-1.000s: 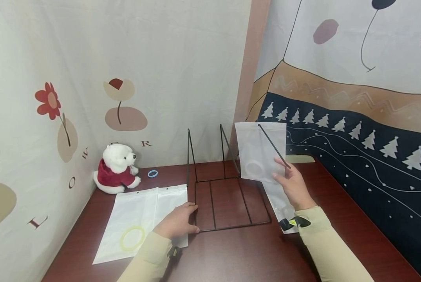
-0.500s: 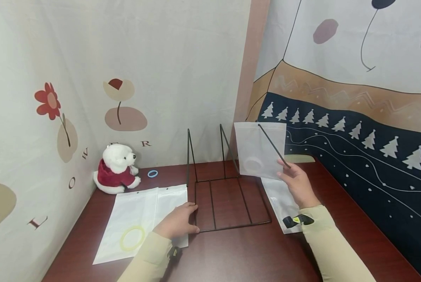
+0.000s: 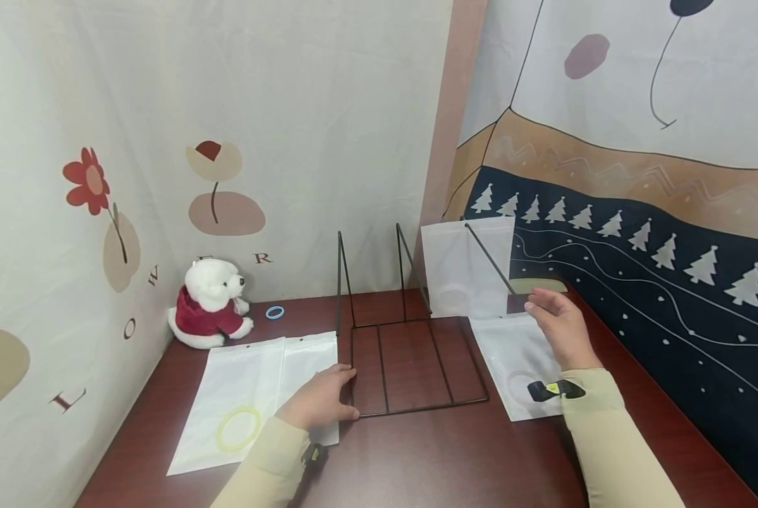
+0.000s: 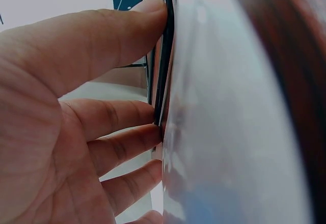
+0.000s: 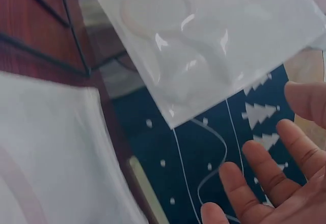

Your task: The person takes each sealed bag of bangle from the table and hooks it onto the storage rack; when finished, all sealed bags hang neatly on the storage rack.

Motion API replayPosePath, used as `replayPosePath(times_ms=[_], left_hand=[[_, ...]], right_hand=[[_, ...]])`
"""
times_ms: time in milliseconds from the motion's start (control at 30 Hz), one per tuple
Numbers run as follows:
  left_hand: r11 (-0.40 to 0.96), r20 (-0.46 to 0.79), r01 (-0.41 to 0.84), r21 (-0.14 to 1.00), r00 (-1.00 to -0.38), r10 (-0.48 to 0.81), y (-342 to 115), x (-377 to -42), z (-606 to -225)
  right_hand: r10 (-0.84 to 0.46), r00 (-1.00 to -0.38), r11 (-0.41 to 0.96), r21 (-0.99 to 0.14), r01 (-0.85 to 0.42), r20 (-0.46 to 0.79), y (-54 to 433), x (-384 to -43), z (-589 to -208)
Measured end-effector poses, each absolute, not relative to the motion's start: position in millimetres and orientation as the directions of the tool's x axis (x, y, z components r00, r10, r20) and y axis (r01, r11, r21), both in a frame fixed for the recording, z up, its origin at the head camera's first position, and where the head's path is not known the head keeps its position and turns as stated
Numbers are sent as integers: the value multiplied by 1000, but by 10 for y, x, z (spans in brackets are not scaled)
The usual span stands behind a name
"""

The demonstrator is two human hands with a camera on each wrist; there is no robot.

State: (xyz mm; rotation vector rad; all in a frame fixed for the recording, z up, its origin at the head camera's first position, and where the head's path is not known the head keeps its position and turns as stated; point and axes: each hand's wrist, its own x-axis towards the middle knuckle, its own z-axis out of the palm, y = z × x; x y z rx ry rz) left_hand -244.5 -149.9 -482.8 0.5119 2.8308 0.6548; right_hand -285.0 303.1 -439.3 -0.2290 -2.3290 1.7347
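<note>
A black wire rack [image 3: 408,409] stands on the table. My left hand [image 3: 315,398] rests at its front left corner, thumb and fingertips touching the wire [image 4: 164,56]. On the rack's right slanted rod hangs a white zip bag [image 3: 464,264], with a faint ring inside. My right hand [image 3: 559,324] is just right of the rod's end, fingers apart and holding nothing in the right wrist view. Below it a second white bag [image 3: 502,367] lies on the table, a pale pink ring [image 3: 520,384] showing through. Left of the rack lie two more white bags [image 3: 220,384], one bearing a yellow ring [image 3: 239,429].
A plush white bear [image 3: 210,303] in a red coat sits at the back left corner. Near it lies a small blue ring [image 3: 275,312]. Printed cloth walls [image 3: 290,106] border the dark red table [image 3: 404,466] at the back and sides.
My right hand has let go of the hanging bag and moved right, off the rod's end. The bag has swung back along the rod. My left hand has stayed at the rack.
</note>
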Motion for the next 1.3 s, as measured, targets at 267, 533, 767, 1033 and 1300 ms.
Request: replayPosePath(times_ms=[267, 533, 767, 1033, 1300], left_hand=[[842, -109, 285, 458, -922, 372, -1504, -2437, -4806], [840, -106, 289, 459, -921, 375, -1507, -2458, -4846], [840, -104, 288, 460, -922, 373, -1511, -2463, -4874], [837, -99, 289, 464, -922, 374, -1506, -2456, -4872], [837, -98, 290, 464, -922, 374, -1505, -2446, -4864]], right_hand=[[277, -960, 348, -935, 67, 35, 3192, -2856, -4465], [203, -973, 422, -887, 185, -106, 3274, -2848, -4528], [218, -965, 442, -867, 231, -145, 3316, -2870, -4601], [223, -955, 463, -840, 282, -198, 3347, -2884, -4614], [206, -956, 555, -780, 291, -210, 3362, -2889, -4633]])
